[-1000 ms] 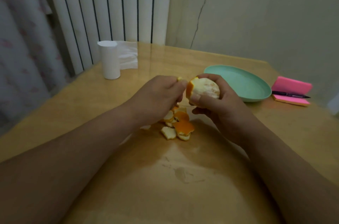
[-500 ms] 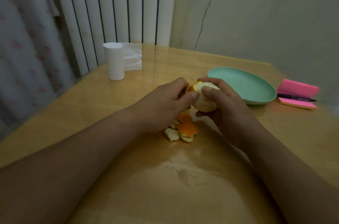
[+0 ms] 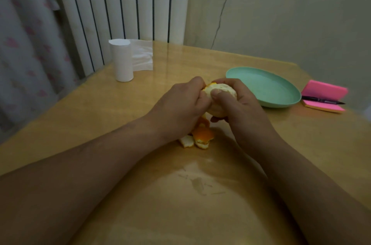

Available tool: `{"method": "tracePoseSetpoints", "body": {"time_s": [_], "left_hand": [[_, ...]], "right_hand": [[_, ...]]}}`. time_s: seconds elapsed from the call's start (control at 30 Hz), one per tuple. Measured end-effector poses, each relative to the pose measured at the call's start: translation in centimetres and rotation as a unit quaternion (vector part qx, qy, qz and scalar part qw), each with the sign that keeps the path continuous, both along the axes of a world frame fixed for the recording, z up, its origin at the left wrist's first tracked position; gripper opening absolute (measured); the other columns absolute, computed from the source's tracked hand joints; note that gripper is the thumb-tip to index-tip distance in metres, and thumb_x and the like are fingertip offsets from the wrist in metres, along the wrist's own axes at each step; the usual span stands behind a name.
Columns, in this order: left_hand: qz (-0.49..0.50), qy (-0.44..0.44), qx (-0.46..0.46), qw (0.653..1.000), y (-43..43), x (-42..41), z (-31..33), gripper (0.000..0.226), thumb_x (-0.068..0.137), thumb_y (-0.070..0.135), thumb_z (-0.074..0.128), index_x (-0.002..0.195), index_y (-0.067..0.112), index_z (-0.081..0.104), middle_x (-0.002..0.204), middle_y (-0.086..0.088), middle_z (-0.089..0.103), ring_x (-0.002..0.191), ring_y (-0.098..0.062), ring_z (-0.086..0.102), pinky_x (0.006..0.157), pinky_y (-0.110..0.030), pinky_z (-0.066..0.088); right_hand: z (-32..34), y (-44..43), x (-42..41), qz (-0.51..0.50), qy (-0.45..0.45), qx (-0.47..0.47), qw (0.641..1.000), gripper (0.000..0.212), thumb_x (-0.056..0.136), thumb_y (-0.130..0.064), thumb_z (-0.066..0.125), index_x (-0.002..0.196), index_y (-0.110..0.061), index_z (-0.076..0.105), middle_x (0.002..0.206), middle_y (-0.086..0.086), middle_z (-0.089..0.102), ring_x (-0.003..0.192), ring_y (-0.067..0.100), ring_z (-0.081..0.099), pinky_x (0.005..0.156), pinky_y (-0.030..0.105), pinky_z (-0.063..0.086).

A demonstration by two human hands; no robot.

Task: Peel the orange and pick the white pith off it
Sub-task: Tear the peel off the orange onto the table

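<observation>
Orange [image 3: 220, 92] is being held just above the table [image 3: 120, 116], between the two hands and over a small heap of peel pieces [image 3: 200, 136]; keeping it there is probably letting torn skin drop onto the heap and not scatter. The right hand [image 3: 241, 108] is cupping the fruit from the right and below, fingers curled round it and the thumb pressing on its near face, which is steadying it against the pull from the other side. The left hand [image 3: 180, 110] is closing its curled fingers and thumb on a patch of skin [image 3: 210, 85] at the fruit's upper left edge, seemingly pinching it to tear it away; the exact contact is partly hidden. Pale pith is covering most of the visible surface, so peeling is looking nearly done and pith picking is not yet begun. The fruit is reading as roughly round, so no long axis is showing clearly; its unpeeled side is facing away and toward the left hand, its bare side toward the camera. A green plate [image 3: 281, 102] is sitting near, to the right.
</observation>
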State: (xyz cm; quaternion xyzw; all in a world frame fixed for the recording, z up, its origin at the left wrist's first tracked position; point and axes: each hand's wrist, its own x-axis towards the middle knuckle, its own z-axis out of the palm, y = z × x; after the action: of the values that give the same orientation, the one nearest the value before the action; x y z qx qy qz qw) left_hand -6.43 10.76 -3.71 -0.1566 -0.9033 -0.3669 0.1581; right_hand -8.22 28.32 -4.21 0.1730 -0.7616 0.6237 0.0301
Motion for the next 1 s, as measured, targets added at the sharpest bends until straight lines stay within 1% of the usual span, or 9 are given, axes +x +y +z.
{"method": "tracePoseSetpoints", "body": {"time_s": [0.1, 0.17, 0.27, 0.4, 0.57, 0.77, 0.87, 0.93, 1.0], "left_hand": [[-0.030, -0.035, 0.031, 0.998, -0.1, 0.1, 0.1, 0.024, 0.113, 0.040, 0.041, 0.112, 0.024, 0.058, 0.090, 0.003, 0.069, 0.076, -0.013, 0.064, 0.061, -0.032, 0.053], [-0.048, -0.041, 0.034, 0.997, -0.1, 0.3, 0.1, 0.026, 0.113, 0.046, 0.041, 0.113, 0.025, 0.056, 0.092, 0.003, 0.069, 0.080, -0.011, 0.065, 0.063, -0.027, 0.052], [-0.059, -0.014, 0.052, 0.997, -0.3, 0.2, 0.1, 0.026, 0.114, 0.040, 0.042, 0.111, 0.020, 0.058, 0.090, 0.005, 0.069, 0.080, -0.008, 0.064, 0.062, -0.021, 0.049], [-0.046, 0.023, 0.015, 0.999, -0.3, 0.0, -0.2, 0.024, 0.115, 0.033, 0.040, 0.112, 0.017, 0.058, 0.088, 0.004, 0.069, 0.077, -0.012, 0.064, 0.064, -0.033, 0.050], [-0.017, 0.032, -0.015, 0.999, -0.2, -0.3, -0.3, 0.016, 0.114, 0.028, 0.042, 0.114, 0.020, 0.057, 0.088, 0.003, 0.068, 0.076, -0.012, 0.064, 0.067, -0.043, 0.053], [-0.034, 0.022, -0.016, 0.999, -1.0, -0.2, 0.5, 0.018, 0.113, 0.023, 0.044, 0.118, 0.023, 0.061, 0.085, 0.007, 0.067, 0.077, -0.011, 0.064, 0.065, -0.031, 0.053], [-0.047, -0.009, 0.044, 0.998, -1.8, -0.1, 1.1, 0.024, 0.111, 0.015, 0.044, 0.116, 0.021, 0.067, 0.079, 0.005, 0.067, 0.068, -0.006, 0.060, 0.060, -0.024, 0.047], [-0.053, -0.034, 0.138, 0.988, -2.4, -0.2, 1.7, 0.030, 0.110, 0.008, 0.042, 0.113, 0.017, 0.070, 0.075, 0.002, 0.066, 0.065, -0.010, 0.056, 0.060, -0.025, 0.047], [-0.058, -0.064, 0.175, 0.981, -2.9, -0.2, 2.1, 0.032, 0.112, 0.010, 0.041, 0.113, 0.017, 0.072, 0.075, -0.001, 0.067, 0.065, -0.012, 0.055, 0.059, -0.025, 0.046]], "right_hand": [[-0.1, 0.0, -0.4, 0.000, -0.050, -0.061, 0.997, 0.026, 0.097, -0.041, 0.061, 0.118, -0.027, 0.070, 0.108, 0.003, 0.073, 0.090, 0.021, 0.073, 0.073, 0.040, 0.062], [0.0, 0.1, -0.6, 0.013, -0.074, -0.106, 0.991, 0.038, 0.092, -0.044, 0.061, 0.120, -0.020, 0.069, 0.110, 0.009, 0.073, 0.094, 0.023, 0.072, 0.074, 0.039, 0.057], [0.0, 0.1, -0.6, 0.020, -0.071, -0.113, 0.991, 0.048, 0.086, -0.052, 0.074, 0.123, -0.021, 0.068, 0.112, 0.010, 0.073, 0.095, 0.024, 0.071, 0.075, 0.039, 0.056], [-0.2, 0.1, -0.7, 0.002, -0.059, -0.093, 0.994, 0.043, 0.086, -0.050, 0.078, 0.121, -0.027, 0.069, 0.111, 0.004, 0.073, 0.093, 0.018, 0.072, 0.077, 0.036, 0.058], [-0.3, -0.1, -0.4, -0.009, -0.032, -0.066, 0.997, 0.030, 0.097, -0.039, 0.075, 0.123, -0.027, 0.067, 0.109, 0.000, 0.072, 0.088, 0.013, 0.072, 0.075, 0.032, 0.060], [0.0, 0.5, -0.7, 0.042, -0.092, -0.107, 0.989, 0.029, 0.099, -0.032, 0.071, 0.125, -0.018, 0.068, 0.102, 0.002, 0.074, 0.088, 0.018, 0.069, 0.070, 0.034, 0.056], [0.4, 1.0, -1.0, 0.103, -0.135, -0.158, 0.973, 0.034, 0.097, -0.032, 0.066, 0.123, -0.010, 0.066, 0.102, 0.010, 0.070, 0.086, 0.020, 0.066, 0.064, 0.030, 0.054], [0.6, 1.4, -1.1, 0.130, -0.159, -0.205, 0.957, 0.031, 0.100, -0.028, 0.061, 0.122, -0.007, 0.063, 0.103, 0.014, 0.068, 0.083, 0.020, 0.066, 0.061, 0.027, 0.053], [0.7, 1.8, -1.3, 0.137, -0.168, -0.219, 0.951, 0.031, 0.101, -0.026, 0.058, 0.123, -0.005, 0.061, 0.104, 0.016, 0.068, 0.083, 0.021, 0.066, 0.061, 0.027, 0.053]]}}
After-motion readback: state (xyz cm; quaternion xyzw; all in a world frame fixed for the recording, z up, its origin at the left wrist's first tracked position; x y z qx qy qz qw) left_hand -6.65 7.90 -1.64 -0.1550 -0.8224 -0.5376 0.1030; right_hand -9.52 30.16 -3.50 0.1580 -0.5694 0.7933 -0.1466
